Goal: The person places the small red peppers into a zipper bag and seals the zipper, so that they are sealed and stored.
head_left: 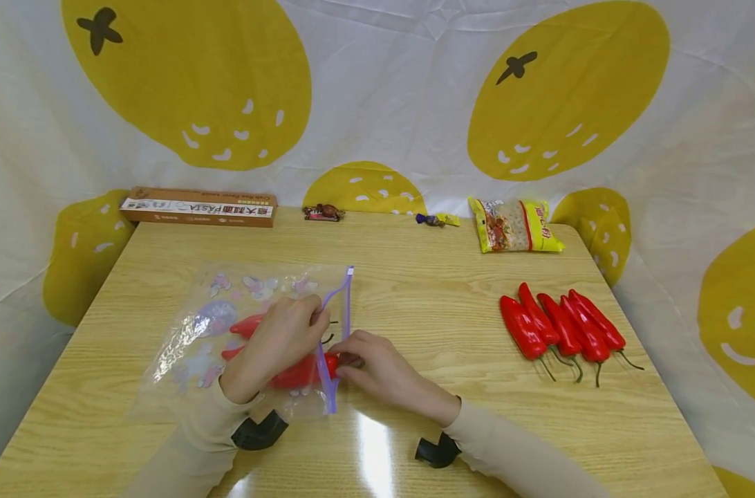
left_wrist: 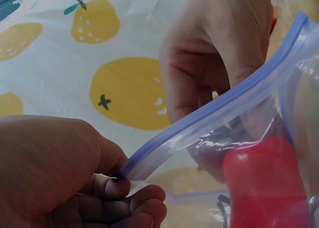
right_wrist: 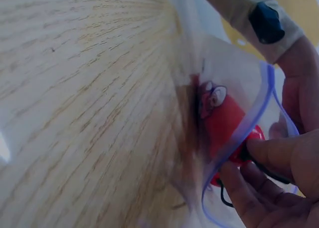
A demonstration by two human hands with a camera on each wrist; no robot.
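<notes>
A clear zip bag (head_left: pixel 191 332) with a purple zip and printed shapes lies on the wooden table, its mouth facing right. My left hand (head_left: pixel 281 339) reaches over the bag and pinches the purple zip edge (left_wrist: pixel 214 108) between thumb and finger, lifting it so that the mouth gapes. At the mouth, my right hand (head_left: pixel 377 366) pinches a red chili pepper (right_wrist: pixel 227 123) by its stem end, the pepper's body lying inside the bag. More red peppers (head_left: pixel 247 325) show through the plastic, partly hidden by my left hand, with dark stems toward the opening.
Several red peppers (head_left: pixel 561 328) lie side by side at the right. Along the back edge stand a brown pasta box (head_left: pixel 197 207), a dark wrapped candy (head_left: pixel 323 212), a blue and yellow candy (head_left: pixel 437 220) and a yellow food packet (head_left: pixel 514 225). Behind hangs a patterned cloth (head_left: pixel 384 83).
</notes>
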